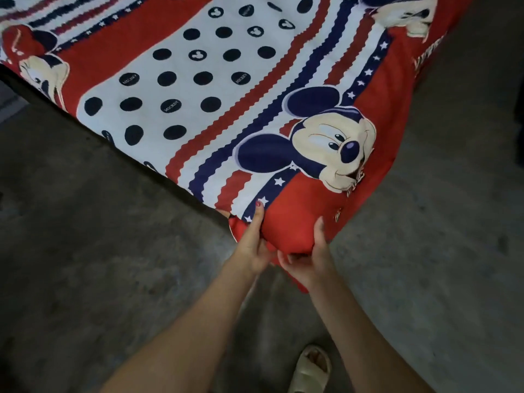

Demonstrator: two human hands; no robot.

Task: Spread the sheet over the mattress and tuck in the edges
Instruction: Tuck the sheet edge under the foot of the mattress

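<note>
The sheet (pixel 215 89) lies spread over the mattress, its red corner pointing at the person. Left hand (pixel 252 245) and right hand (pixel 310 259) clasp that corner from either side (fingers curled under, largely hidden), floor (pixel 85 251) below.

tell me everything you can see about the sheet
The sheet looks like thin printed cotton: a white panel with navy dots, wavy red and navy stripes, star bands, cartoon mouse faces and a red border. It lies spread over the mattress, mostly smooth. At the near corner the red edge is bunched and hangs loose. The left hand and the right hand both grip that corner, thumbs on top.
</note>
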